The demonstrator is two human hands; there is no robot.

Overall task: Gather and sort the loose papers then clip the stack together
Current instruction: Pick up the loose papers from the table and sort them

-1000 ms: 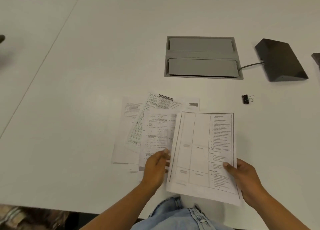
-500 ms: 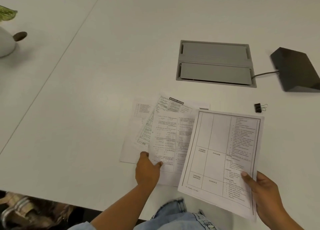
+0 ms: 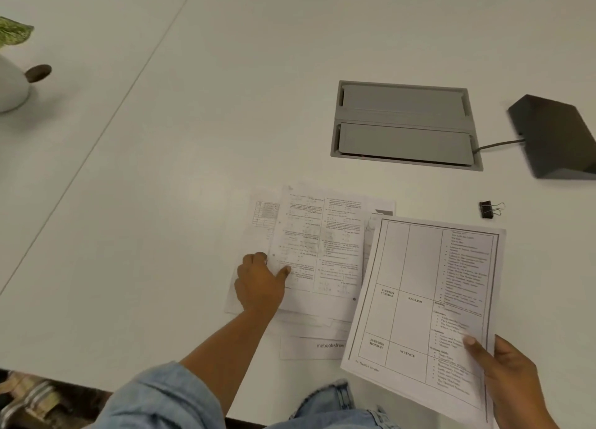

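Papers point(image 3: 317, 251) were fanned out in a loose overlapping pile on the white surface point(image 3: 193, 138), near its front edge, with a slip reading "mebooksfree" point(image 3: 314, 347) poking out from under the bottom of the pile. Left hand point(image 3: 259, 285) was pinching the lower-left edge of the top printed sheet, thumb on top of the page and the other fingers down at its edge (can't say whether they were tucked under it). Right hand point(image 3: 509, 377) was gripping a separate timetable sheet point(image 3: 429, 302) by its lower right corner, thumb pressed on the printed face, with the sheet tilted and overlapping the right side of the pile. You could read "ENGLISH" and "SCIENCE" in the grid, the rest was too blurry.

Black binder clip point(image 3: 489, 209) sat on the surface just past the timetable sheet's top right corner, not touching anything. Further back was a grey hatch point(image 3: 404, 125) set into the surface, and a cable point(image 3: 498, 144) ran from it to a dark wedge-shaped box point(image 3: 558, 138) on the right. Way off on the left edge was a white pot point(image 3: 11, 86) with a green leaf point(image 3: 14, 34).
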